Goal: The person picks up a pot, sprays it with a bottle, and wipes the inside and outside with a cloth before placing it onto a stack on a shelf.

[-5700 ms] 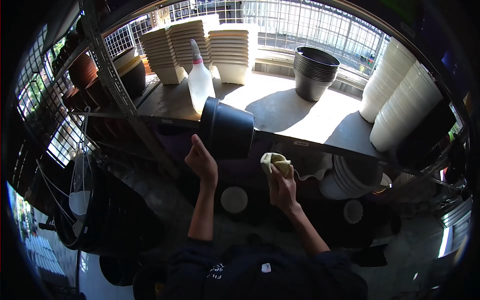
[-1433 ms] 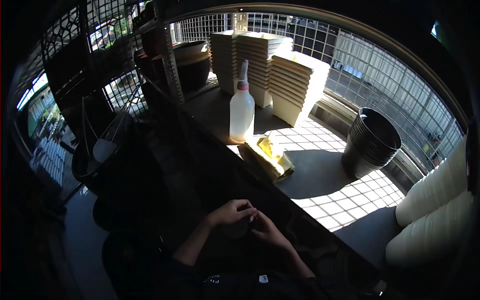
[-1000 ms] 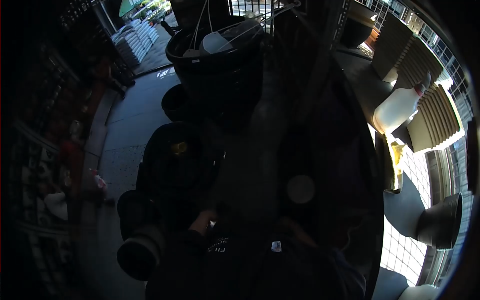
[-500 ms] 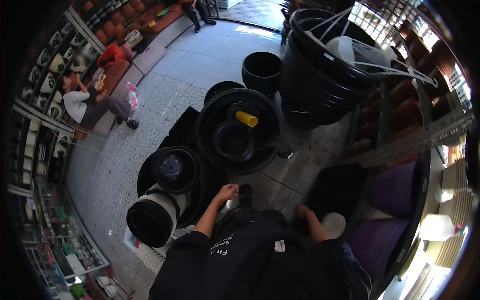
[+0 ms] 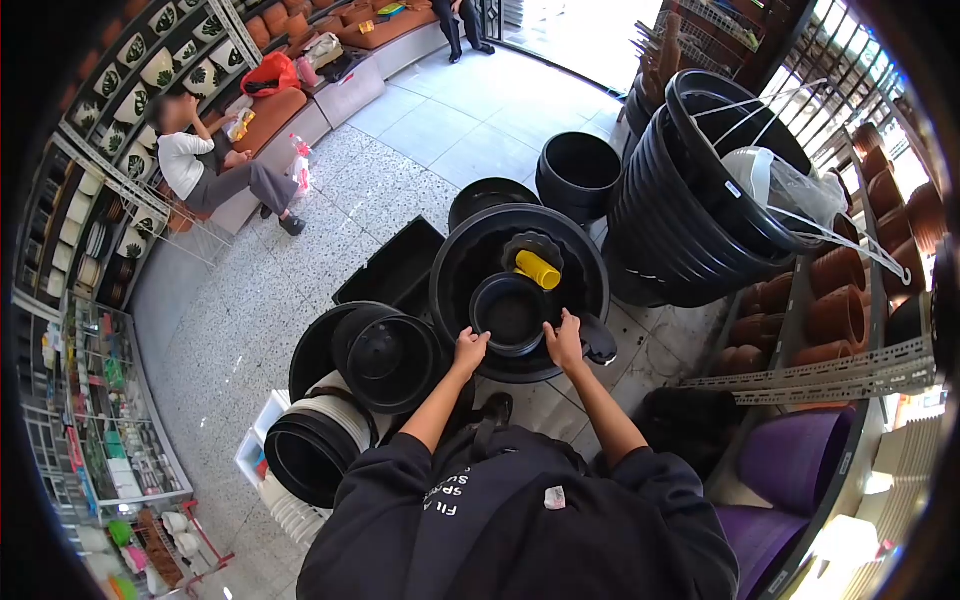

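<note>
Both hands are at a small round black pot (image 5: 508, 312), which sits inside a large round black tub (image 5: 455, 262). My left hand (image 5: 471, 350) grips the pot's left side, thumb toward the rim. On its right side, my right hand (image 5: 564, 338) holds the rim with bent fingers. Just beyond the pot, a yellow cylindrical object (image 5: 538, 269) lies on a dark scalloped pot (image 5: 530, 244) in the same tub. The fingertips against the pot are partly hidden.
Stacked black pots (image 5: 385, 350) stand to the left, a tall stack of black tubs (image 5: 680, 210) to the right. Purple pots (image 5: 795, 455) and terracotta pots (image 5: 838, 318) fill shelves at right. A seated person (image 5: 190, 160) is at far left; another person's legs show at the top.
My hands have moved forward from near my body and taken hold of the small black pot on both sides. The view has shifted, and the scene looks brighter.
</note>
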Tool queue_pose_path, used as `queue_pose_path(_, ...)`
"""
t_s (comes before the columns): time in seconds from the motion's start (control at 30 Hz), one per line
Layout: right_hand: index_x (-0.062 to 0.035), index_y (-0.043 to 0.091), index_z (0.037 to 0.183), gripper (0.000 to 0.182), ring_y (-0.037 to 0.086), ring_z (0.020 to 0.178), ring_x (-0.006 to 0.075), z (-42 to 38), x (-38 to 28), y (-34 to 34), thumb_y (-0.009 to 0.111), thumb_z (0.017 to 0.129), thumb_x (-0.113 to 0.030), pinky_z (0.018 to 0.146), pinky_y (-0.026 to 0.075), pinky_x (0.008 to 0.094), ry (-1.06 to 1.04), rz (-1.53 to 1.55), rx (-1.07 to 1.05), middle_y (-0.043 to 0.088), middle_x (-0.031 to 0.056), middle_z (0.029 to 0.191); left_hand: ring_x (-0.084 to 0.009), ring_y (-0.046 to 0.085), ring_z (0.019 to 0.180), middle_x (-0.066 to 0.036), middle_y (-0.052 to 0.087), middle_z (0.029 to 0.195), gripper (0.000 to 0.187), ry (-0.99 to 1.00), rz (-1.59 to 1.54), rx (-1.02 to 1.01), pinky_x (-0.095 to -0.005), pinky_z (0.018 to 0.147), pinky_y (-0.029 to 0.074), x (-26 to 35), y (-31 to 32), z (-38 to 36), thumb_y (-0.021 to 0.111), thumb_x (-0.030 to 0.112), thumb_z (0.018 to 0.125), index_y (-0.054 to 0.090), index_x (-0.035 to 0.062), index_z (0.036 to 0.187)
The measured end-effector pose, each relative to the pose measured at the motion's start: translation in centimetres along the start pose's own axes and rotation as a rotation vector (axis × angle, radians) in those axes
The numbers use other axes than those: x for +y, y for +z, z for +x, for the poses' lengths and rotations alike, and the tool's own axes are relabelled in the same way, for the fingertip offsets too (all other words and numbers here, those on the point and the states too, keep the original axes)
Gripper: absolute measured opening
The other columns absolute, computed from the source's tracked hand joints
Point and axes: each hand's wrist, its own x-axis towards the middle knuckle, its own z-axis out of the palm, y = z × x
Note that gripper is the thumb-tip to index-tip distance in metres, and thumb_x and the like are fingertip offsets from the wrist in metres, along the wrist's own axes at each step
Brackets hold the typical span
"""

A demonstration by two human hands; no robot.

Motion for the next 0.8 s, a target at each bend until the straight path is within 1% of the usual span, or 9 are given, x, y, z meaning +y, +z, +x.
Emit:
queue_pose_path(0.03, 0.002, 0.042, 0.122, 0.048, 0.058, 0.081, 0.0226, -0.3, 0.2, -0.2, 0.061, 0.083, -0.017, 0.078, 0.048, 0.0304, -0.028, 0.031, -0.206, 0.046, 0.0189, 0.109, -0.0145, 0.059, 0.07, -0.015, 0.058, 0.102, 0.069, -0.012, -0.031, -0.001, -0.0263, 0.059, 0.048, 0.9, 0.3, -0.6, 0.066, 0.022, 0.078, 0.034, -0.0092, 0.13)
queue_pose_path(0.07, 0.0015, 0.043, 0.122, 0.049, 0.058, 0.082, 0.0249, -0.5, 0.2, -0.1, 0.063, 0.081, -0.015, 0.078, 0.048, 0.0313, -0.056, -0.025, -0.259, 0.049, 0.018, 0.103, -0.0163, 0.061, 0.067, -0.021, 0.059, 0.108, 0.066, -0.022, -0.06, -0.002, -0.0271, 0.058, 0.049, 2.0, 0.3, -1.1, 0.066, 0.023, 0.077, 0.038, -0.0089, 0.128)
queue_pose_path(0.13, 0.0007, 0.046, 0.12, 0.048, 0.057, 0.084, 0.0274, -1.2, -0.2, 0.9, 0.064, 0.079, -0.015, 0.079, 0.047, 0.0332, 0.108, 0.262, -0.177, 0.052, 0.0176, 0.1, -0.0144, 0.059, 0.065, -0.015, 0.06, 0.1, 0.068, -0.07, -0.094, -0.01, -0.0256, 0.054, 0.048, 3.4, 0.1, -1.8, 0.065, 0.022, 0.078, 0.035, -0.0098, 0.13)
queue_pose_path(0.23, 0.0, 0.048, 0.117, 0.049, 0.056, 0.086, 0.0286, -0.6, -0.2, 1.0, 0.066, 0.076, -0.018, 0.079, 0.047, 0.035, 0.066, 0.046, -0.161, 0.053, 0.0174, 0.099, -0.0131, 0.057, 0.065, -0.008, 0.056, 0.091, 0.07, -0.149, -0.136, -0.062, -0.0255, 0.055, 0.048, 4.3, -0.3, -2.0, 0.064, 0.021, 0.079, 0.031, -0.0104, 0.132)
queue_pose_path(0.37, -0.0001, 0.051, 0.114, 0.051, 0.056, 0.089, 0.0283, 0.2, -1.0, 0.9, 0.069, 0.075, -0.027, 0.082, 0.045, 0.0349, 0.206, 0.087, -0.162, 0.056, 0.0163, 0.094, -0.0139, 0.058, 0.077, -0.008, 0.058, 0.094, 0.07, -0.199, -0.155, -0.044, -0.0256, 0.062, 0.05, 4.5, -0.3, -1.6, 0.065, 0.022, 0.079, 0.031, -0.0097, 0.132)
queue_pose_path(0.47, 0.0014, 0.051, 0.109, 0.047, 0.056, 0.09, 0.028, 0.5, -2.0, 1.2, 0.069, 0.074, -0.026, 0.082, 0.045, 0.0347, 0.274, 0.051, -0.132, 0.057, 0.016, 0.095, -0.0145, 0.058, 0.077, -0.01, 0.058, 0.098, 0.067, -0.21, -0.173, -0.047, -0.0262, 0.066, 0.051, 5.3, -0.3, -2.3, 0.065, 0.019, 0.078, 0.034, -0.0093, 0.131)
queue_pose_path(0.57, -0.0008, 0.05, 0.107, 0.042, 0.054, 0.095, 0.0312, 0.9, -1.9, 1.7, 0.069, 0.075, -0.021, 0.085, 0.044, 0.0371, 0.308, 0.019, -0.13, 0.056, 0.0171, 0.097, -0.0136, 0.056, 0.079, -0.009, 0.056, 0.098, 0.063, -0.279, -0.238, -0.132, -0.0298, 0.074, 0.052, 5.8, -1.2, -2.1, 0.062, 0.016, 0.08, 0.033, -0.0077, 0.131)
queue_pose_path(0.67, -0.0019, 0.049, 0.106, 0.04, 0.056, 0.098, 0.0327, 1.6, -1.3, 2.1, 0.069, 0.074, -0.017, 0.086, 0.045, 0.0378, 0.391, -0.047, -0.204, 0.055, 0.0187, 0.102, -0.0149, 0.057, 0.08, -0.009, 0.056, 0.1, 0.059, -0.297, -0.257, -0.121, -0.0312, 0.076, 0.052, 5.6, -1.4, -1.7, 0.062, 0.014, 0.081, 0.035, -0.0057, 0.13)
queue_pose_path(0.8, -0.0003, 0.052, 0.098, 0.033, 0.058, 0.089, 0.029, 2.1, -2.2, 2.0, 0.066, 0.069, -0.006, 0.08, 0.047, 0.0363, 0.353, -0.174, -0.147, 0.058, 0.0158, 0.093, -0.0154, 0.056, 0.078, -0.008, 0.055, 0.097, 0.055, -0.315, -0.305, -0.104, -0.0325, 0.079, 0.051, 5.8, -1.1, -1.5, 0.062, 0.01, 0.08, 0.039, -0.0032, 0.128)
